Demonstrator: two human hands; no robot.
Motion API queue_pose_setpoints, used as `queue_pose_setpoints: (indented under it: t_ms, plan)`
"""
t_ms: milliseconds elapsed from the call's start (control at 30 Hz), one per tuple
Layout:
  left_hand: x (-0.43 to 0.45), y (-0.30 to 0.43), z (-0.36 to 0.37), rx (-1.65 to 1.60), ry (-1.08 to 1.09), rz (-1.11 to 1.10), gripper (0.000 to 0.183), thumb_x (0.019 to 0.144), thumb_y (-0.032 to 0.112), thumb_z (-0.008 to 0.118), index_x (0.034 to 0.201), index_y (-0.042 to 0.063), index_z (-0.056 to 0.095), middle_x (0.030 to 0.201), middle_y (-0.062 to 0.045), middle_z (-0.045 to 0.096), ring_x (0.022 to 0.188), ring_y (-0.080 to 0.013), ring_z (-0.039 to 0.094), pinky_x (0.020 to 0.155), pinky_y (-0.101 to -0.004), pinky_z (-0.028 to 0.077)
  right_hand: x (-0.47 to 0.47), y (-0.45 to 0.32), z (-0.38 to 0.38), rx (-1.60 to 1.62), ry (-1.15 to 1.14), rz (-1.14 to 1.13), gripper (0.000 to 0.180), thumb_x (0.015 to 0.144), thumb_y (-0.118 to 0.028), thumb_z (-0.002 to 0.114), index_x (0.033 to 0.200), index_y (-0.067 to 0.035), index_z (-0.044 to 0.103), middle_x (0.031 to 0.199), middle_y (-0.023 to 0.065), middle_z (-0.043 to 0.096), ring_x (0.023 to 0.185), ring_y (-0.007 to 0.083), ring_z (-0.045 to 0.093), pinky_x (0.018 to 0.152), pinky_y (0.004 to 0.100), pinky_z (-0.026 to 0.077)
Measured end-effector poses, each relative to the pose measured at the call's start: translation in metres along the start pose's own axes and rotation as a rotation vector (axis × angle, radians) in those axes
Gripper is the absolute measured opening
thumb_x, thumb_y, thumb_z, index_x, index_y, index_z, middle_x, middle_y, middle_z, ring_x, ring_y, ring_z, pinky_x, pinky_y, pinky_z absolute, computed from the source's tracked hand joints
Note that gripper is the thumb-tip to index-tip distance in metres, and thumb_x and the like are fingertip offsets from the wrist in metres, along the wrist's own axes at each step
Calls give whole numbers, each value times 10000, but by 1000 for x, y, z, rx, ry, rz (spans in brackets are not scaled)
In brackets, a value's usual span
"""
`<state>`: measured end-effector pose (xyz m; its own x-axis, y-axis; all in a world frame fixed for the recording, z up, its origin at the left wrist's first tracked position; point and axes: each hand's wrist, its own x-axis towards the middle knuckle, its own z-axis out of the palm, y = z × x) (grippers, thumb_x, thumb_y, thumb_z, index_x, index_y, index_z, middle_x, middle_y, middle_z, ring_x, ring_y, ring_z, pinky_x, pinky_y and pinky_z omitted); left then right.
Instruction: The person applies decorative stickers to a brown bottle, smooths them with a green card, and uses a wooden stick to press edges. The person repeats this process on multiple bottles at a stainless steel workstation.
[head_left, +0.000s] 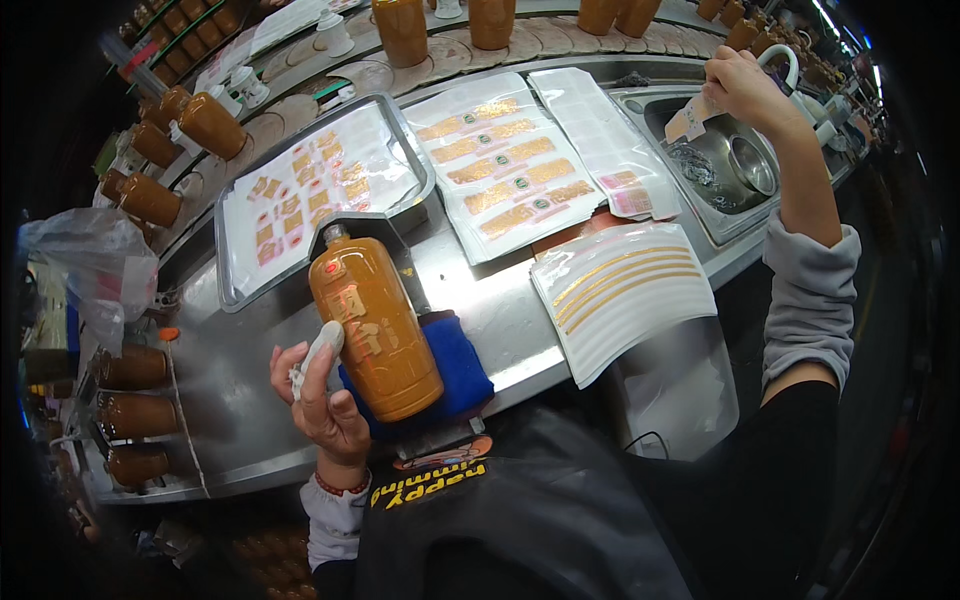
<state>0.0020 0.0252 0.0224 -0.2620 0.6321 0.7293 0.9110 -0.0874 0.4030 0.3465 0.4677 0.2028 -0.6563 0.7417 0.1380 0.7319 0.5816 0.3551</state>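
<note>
At the sink, my right hand (742, 90) pinches a small peach-and-white decal piece (686, 120) above the steel basin (739, 217). My left hand (326, 412) holds a small white pad (328, 343) between its fingers, beside a glossy amber-brown bottle (375, 330). The pad's end meets the bottle's side in the picture; whether it touches is unclear. Gold decals and a red round mark show on the bottle's face. It leans back, neck away from me, on a folded blue cloth (456, 360) and a dark metal rest (405, 259).
Decal sheets fill a steel tray (322, 199). Further right lie stacked sheets of gold strips (510, 161), a paler sheet (585, 135) and a stack with curved gold bands (626, 292). A metal bowl (752, 165) stands in the sink. More bottles (401, 30) stand along a conveyor (442, 56).
</note>
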Motion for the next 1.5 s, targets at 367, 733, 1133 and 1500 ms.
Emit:
queue_pose_setpoints:
  t_ms: [367, 733, 1133, 1500]
  plan:
    - [131, 15, -10, -578, -115, 187, 637, 869, 376, 690, 1427, 99, 557, 1324, -181, 591, 1104, -296, 451, 1022, -402, 344, -56, -195, -140, 271, 444, -875, 182, 945, -110, 668, 856, -32, 530, 1238, 154, 592, 1106, 293, 615, 868, 409, 500]
    - [58, 0, -65, -931, -749, -439, 172, 1001, 190, 611, 925, 36, 613, 850, 8, 583, 797, -89, 521, 707, -249, 433, -103, -290, -69, 946, 299, -730, 184, 953, -101, 681, 863, 14, 569, 1153, 154, 611, 900, 210, 623, 732, 308, 506]
    - [37, 29, -43, -500, -534, -32, 106, 851, 200, 700, 894, 110, 661, 838, -72, 620, 873, -280, 542, 859, -409, 401, -122, -298, -81, 998, 329, -739, 149, 836, -31, 731, 838, 7, 587, 1126, 185, 615, 1073, 368, 580, 932, 420, 464]
    - [17, -9, -46, -959, -627, -777, 219, 1003, 205, 660, 934, 0, 626, 804, 13, 606, 743, -62, 524, 678, -253, 463, -139, -313, 12, 1298, 85, -328, 255, 992, -177, 656, 828, -7, 562, 1121, 170, 623, 1008, 292, 587, 874, 369, 471]
